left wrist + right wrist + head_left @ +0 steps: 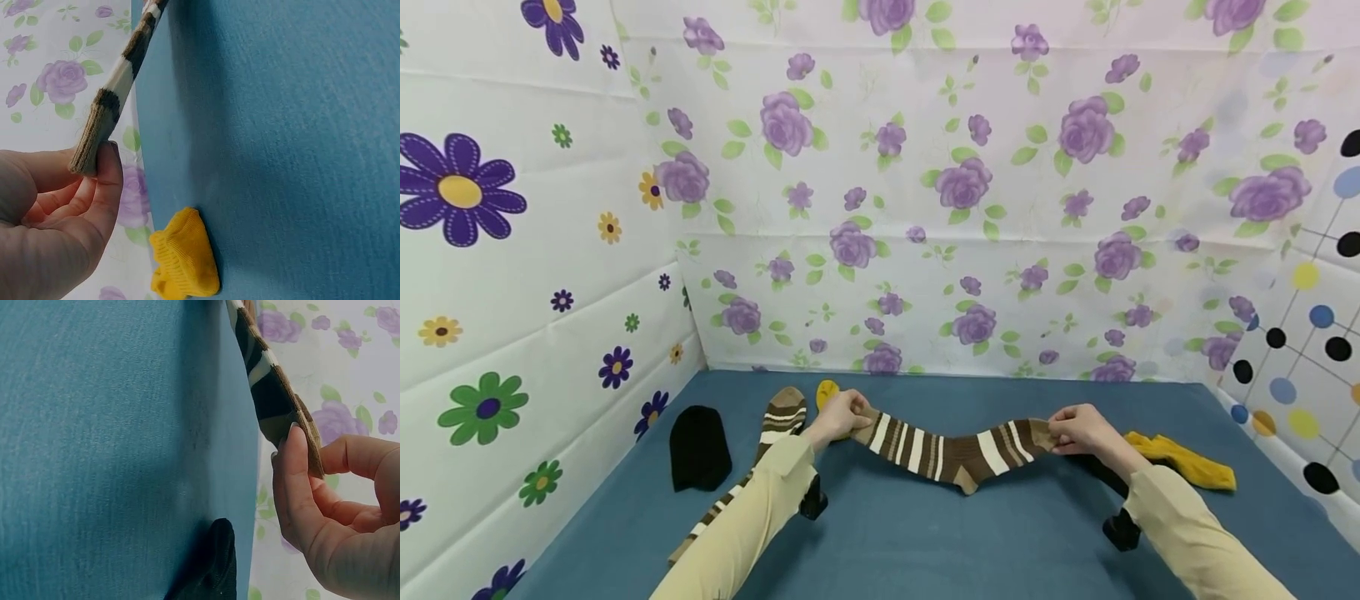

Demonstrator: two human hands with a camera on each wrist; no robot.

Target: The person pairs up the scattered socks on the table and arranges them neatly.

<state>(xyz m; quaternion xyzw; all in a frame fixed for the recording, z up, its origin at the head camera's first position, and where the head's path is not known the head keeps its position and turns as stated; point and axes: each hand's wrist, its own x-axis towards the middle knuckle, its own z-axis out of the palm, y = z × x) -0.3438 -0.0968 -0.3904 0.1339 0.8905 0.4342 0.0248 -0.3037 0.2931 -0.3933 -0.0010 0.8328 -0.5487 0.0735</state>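
Observation:
A brown, tan and white striped sock [958, 454] hangs stretched between both hands, sagging at its tan heel in the middle. My left hand [841, 417] pinches the ribbed cuff, which the left wrist view shows between thumb and fingertips [107, 165]. At the other end, my right hand [1084, 429] pinches the tan toe; in the right wrist view the sock's toe [306, 440] is between thumb and fingers. Another striped sock [784, 417] lies on the blue table, partly hidden by the left forearm.
A black sock [700, 448] lies at the left of the blue tabletop [925, 542]. Behind the left hand is a yellow sock [186, 256]. Near the right forearm are another yellow sock [1198, 467] and a dark sock [215, 569]. Flower-patterned sheeting [917, 292] stands behind the table.

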